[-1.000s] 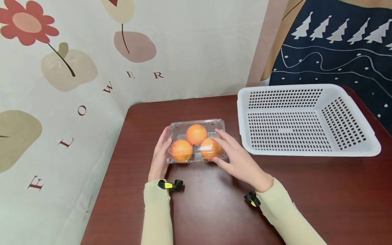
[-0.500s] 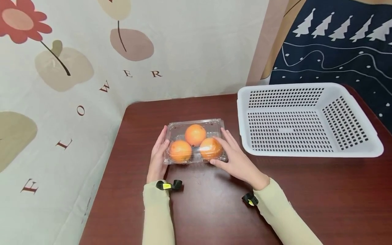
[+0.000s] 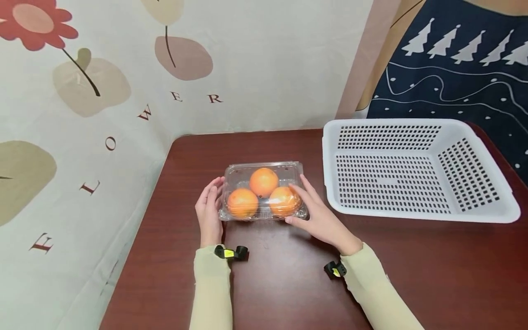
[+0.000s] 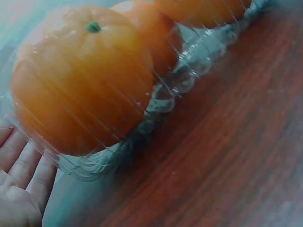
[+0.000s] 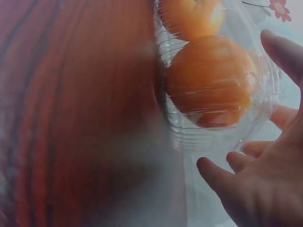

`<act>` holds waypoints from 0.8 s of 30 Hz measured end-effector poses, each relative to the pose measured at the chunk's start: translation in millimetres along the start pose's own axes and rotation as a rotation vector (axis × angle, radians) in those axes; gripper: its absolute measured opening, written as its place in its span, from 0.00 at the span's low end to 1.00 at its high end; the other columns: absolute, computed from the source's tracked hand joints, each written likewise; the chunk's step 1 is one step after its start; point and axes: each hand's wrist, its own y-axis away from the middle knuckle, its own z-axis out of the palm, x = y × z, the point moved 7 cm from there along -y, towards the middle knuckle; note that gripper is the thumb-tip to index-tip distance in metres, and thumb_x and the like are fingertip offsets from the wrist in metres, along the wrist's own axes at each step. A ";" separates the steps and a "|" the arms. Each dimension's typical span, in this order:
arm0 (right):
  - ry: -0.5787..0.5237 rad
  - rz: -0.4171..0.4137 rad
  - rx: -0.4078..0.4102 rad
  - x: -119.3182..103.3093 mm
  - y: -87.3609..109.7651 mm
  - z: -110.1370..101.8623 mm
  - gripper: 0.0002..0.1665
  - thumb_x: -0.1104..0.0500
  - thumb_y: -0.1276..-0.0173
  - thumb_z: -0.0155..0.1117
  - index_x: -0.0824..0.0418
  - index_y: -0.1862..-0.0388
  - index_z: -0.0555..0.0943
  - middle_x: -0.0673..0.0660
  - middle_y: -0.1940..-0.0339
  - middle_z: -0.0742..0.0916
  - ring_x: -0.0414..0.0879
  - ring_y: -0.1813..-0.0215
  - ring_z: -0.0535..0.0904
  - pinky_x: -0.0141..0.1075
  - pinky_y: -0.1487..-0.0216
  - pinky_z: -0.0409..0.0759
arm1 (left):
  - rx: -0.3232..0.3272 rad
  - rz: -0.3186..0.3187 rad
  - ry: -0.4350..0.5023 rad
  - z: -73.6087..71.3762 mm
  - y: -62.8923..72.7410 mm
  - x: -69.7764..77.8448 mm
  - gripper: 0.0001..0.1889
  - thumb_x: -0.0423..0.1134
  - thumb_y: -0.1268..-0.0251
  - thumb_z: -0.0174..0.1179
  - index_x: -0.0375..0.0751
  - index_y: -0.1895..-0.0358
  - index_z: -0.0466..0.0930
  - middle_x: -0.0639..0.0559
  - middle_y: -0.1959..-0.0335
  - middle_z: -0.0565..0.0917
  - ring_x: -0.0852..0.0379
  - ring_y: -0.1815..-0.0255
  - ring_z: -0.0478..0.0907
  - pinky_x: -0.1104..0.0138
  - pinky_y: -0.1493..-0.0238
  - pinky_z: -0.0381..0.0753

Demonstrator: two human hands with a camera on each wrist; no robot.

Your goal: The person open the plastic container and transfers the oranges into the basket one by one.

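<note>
A clear plastic clamshell box with three oranges inside lies on the dark red table. Its lid is down over the oranges: one orange at the back, one at front left and one at front right. My left hand is by the box's left end, fingers loosely bent; in the left wrist view, its fingers are at the plastic edge. At the right end, my right hand has its fingers spread about the corner, gripping nothing. The right wrist view shows its fingertips close to the plastic.
To the right of the box stands a white perforated plastic basket with nothing in it. A pale patterned cloth hangs behind the table and down its left side. A navy cloth with white trees hangs at the back right.
My left hand has drawn a little away from the box's left side, its fingers bending. The right hand's fingers have shifted from over the lid to the right end.
</note>
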 end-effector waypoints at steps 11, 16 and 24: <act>-0.087 -0.061 -0.022 8.4 0.2 3.6 0.43 0.50 0.42 0.60 0.41 0.31 0.51 0.46 0.28 0.40 0.44 0.29 0.38 0.54 0.39 0.58 | -0.150 0.026 0.005 8.8 0.6 -2.3 0.20 0.42 0.33 0.47 0.38 0.42 0.70 0.44 0.41 0.70 0.51 0.39 0.65 0.61 0.37 0.59; -0.175 -0.094 -0.015 14.0 -2.3 4.2 0.45 0.59 0.47 0.58 0.42 0.31 0.53 0.46 0.28 0.40 0.43 0.29 0.40 0.53 0.40 0.57 | -0.227 0.034 -0.006 17.1 4.3 5.7 0.20 0.39 0.31 0.43 0.37 0.39 0.66 0.43 0.38 0.66 0.50 0.36 0.60 0.59 0.34 0.52; -0.373 -0.142 -0.025 -4.7 1.5 -2.6 0.43 0.66 0.43 0.58 0.54 0.30 0.52 0.54 0.28 0.40 0.47 0.29 0.38 0.58 0.39 0.54 | -0.322 0.059 -0.045 25.9 11.5 16.7 0.21 0.36 0.29 0.37 0.35 0.36 0.61 0.45 0.34 0.61 0.50 0.34 0.56 0.58 0.33 0.46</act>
